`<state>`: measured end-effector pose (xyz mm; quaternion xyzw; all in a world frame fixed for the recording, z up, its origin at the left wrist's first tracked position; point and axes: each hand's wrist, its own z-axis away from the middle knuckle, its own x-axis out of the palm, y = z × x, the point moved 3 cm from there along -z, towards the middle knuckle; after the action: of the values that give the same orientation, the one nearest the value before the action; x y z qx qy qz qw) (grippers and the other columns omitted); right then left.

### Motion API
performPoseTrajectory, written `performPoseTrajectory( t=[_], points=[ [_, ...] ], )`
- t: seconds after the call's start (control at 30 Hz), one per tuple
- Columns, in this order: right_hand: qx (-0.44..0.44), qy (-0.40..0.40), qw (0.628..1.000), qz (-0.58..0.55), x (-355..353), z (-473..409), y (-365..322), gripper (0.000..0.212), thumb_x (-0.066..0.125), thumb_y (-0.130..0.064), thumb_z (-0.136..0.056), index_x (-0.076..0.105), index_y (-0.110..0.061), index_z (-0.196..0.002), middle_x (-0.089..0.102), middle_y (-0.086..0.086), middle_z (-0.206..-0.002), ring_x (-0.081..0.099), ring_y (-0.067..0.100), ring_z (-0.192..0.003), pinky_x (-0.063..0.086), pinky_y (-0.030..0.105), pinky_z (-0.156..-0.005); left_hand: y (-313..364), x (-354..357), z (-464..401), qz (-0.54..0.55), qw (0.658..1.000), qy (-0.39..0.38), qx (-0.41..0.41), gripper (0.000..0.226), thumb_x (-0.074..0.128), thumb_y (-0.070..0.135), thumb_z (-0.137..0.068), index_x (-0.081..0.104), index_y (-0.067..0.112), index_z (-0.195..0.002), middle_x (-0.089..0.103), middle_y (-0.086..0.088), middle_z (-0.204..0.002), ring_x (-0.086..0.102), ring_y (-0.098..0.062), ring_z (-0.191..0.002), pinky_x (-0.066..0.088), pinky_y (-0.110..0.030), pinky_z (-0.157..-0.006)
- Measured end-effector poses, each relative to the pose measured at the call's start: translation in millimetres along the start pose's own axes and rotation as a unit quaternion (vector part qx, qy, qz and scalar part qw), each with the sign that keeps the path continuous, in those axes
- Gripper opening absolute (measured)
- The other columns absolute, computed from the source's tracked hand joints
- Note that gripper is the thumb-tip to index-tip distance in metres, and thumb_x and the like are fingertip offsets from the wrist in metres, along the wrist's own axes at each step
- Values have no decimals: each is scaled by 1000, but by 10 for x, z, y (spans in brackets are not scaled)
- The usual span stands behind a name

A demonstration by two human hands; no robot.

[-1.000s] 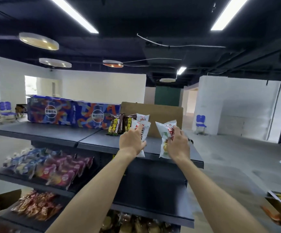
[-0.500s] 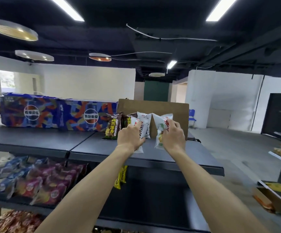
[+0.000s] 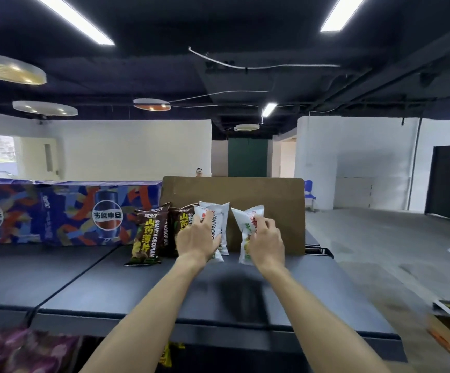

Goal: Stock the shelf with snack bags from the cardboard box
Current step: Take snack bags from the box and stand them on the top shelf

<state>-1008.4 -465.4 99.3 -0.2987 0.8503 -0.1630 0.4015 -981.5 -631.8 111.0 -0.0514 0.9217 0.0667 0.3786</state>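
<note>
Reaching over the front lip of the top shelf (image 3: 164,297), I have both arms extended so the bags land at the back of the deck, not at its edge. My left hand (image 3: 195,242) is wrapped around a white snack bag (image 3: 216,255), fingers curled over its face, holding it upright with its lower edge at or just above the shelf surface; I cannot tell which. It sits just beside a second white bag (image 3: 220,224) already standing behind it. My right hand (image 3: 265,246) grips another white bag (image 3: 246,232) by its side, tilted slightly leftward, near the first 2 but apart from them, presumably to continue the row rightward.

To the left stand 2 brown bags (image 3: 148,238), upright and overlapping, faces forward. I judge the bags are kept standing, label out, so shoppers can read them.

Behind the row, a cardboard panel (image 3: 272,205) rises upright; the white bags appear to lean toward it as a backstop. Whether it is the supply box itself is unclear from this angle. Further left, blue cola cartons (image 3: 70,211) line the rear of the shelf.

Placement is under way; neither bag is released yet.
</note>
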Motion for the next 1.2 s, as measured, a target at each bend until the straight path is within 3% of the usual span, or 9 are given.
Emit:
performPoseTrajectory(
  t=[0.17, 0.33, 0.5, 0.7, 0.87, 1.0, 1.1, 1.2],
  points=[
    [-26, 20, 999, 18, 315, -338, 75, 34, 51, -10, -95, 46, -15, -128, 42, 9, -122, 49, 24, -103, 53, 33, -71, 27, 308, -260, 6, 1000, 27, -7, 64, 58, 54, -86, 35, 25, -139, 51, -7, -119, 65, -28, -88, 48, -34, -63],
    [-24, 8, 998, 49, 729, -406, 258, 28, 47, -3, -94, 46, -14, -120, 39, 8, -119, 45, 26, -101, 38, 30, -57, 51, 715, -282, 31, 999, 33, 6, 66, 61, 56, -80, 41, 21, -131, 49, -9, -116, 62, -28, -90, 51, -35, -56],
    [-45, 25, 998, 44, 965, -386, 370, 29, 53, -10, -93, 47, -16, -121, 41, 8, -118, 45, 30, -101, 40, 36, -49, 108, 965, -214, 81, 994, 62, -31, 71, 68, 55, -72, 35, 27, -127, 43, -13, -116, 52, -31, -98, 50, -35, -52],
    [-55, 101, 993, -9, 898, -458, 421, 27, 51, -14, -96, 50, -14, -123, 41, 5, -117, 40, 25, -105, 38, 35, -55, -7, 990, -248, 148, 981, 108, -68, 68, 73, 44, -72, 39, 23, -127, 41, -9, -107, 52, -30, -97, 39, -29, -48],
    [-65, 45, 996, 30, 1064, -454, 456, 36, 53, -31, -95, 43, -17, -127, 34, 6, -125, 43, 31, -111, 49, 39, -55, 6, 1097, -193, 147, 986, 45, -62, 79, 72, 48, -73, 28, 28, -135, 37, -12, -115, 48, -33, -102, 49, -37, -60],
    [-87, -2, 987, 138, 1177, -401, 476, 72, 47, -48, -96, 20, -15, -153, 15, 14, -158, 43, 36, -113, 48, 40, -65, 22, 1129, -169, 130, 990, 34, -49, 76, 66, 53, -79, 24, 25, -136, 32, -14, -116, 44, -32, -102, 51, -39, -60],
    [-67, -53, 982, 170, 1205, -361, 492, 84, 37, -59, -96, -5, -17, -156, -12, 13, -162, 39, 36, -119, 44, 43, -85, 22, 1162, -164, 127, 990, 30, -47, 73, 60, 55, -83, 23, 24, -138, 31, -14, -116, 41, -32, -102, 50, -38, -56],
    [-59, -73, 980, 178, 1176, -351, 491, 87, 32, -65, -94, -13, -22, -154, -20, 9, -161, 35, 35, -123, 36, 45, -95, 42, 1158, -123, 119, 992, 27, -42, 68, 52, 55, -88, 20, 23, -139, 32, -14, -117, 41, -32, -99, 49, -38, -57]
  ],
)
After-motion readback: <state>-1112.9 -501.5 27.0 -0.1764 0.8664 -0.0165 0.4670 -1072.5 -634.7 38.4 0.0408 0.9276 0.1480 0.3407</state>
